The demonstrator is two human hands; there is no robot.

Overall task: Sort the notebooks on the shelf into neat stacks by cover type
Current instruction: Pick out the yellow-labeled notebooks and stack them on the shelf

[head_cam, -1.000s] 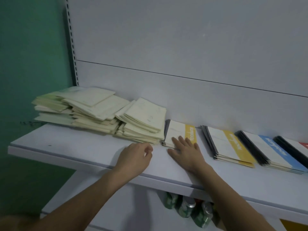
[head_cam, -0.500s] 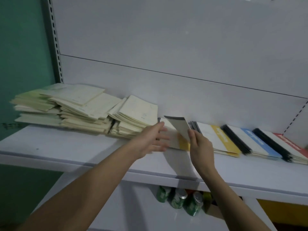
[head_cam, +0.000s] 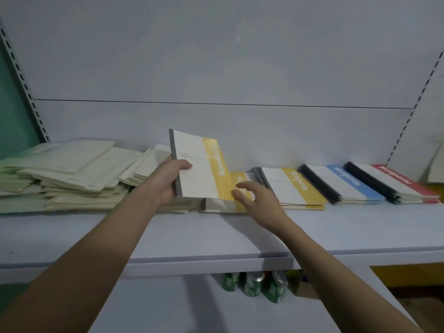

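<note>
My left hand (head_cam: 169,181) grips the grey spine of a white-and-yellow notebook (head_cam: 201,168) and holds it tilted up above the shelf (head_cam: 216,234). Under it a small pile of yellow-band notebooks (head_cam: 222,205) lies flat. My right hand (head_cam: 258,200) hovers open over that pile, fingers spread, its fingertips at the raised notebook's lower right corner. To the right lie a yellow-band stack (head_cam: 292,186), a blue-band stack (head_cam: 343,185) and a red-band stack (head_cam: 394,183). A messy heap of cream notebooks (head_cam: 69,174) fills the left.
The white back panel (head_cam: 216,68) rises directly behind the stacks. Green cans (head_cam: 254,286) stand on the lower shelf beneath the front edge. A green wall (head_cam: 14,104) borders the left side, beyond a perforated upright.
My left hand has taken the yellow-band notebook by its spine and raised it. My right hand has let go of it and opened over the pile. The view has shifted to the right.
</note>
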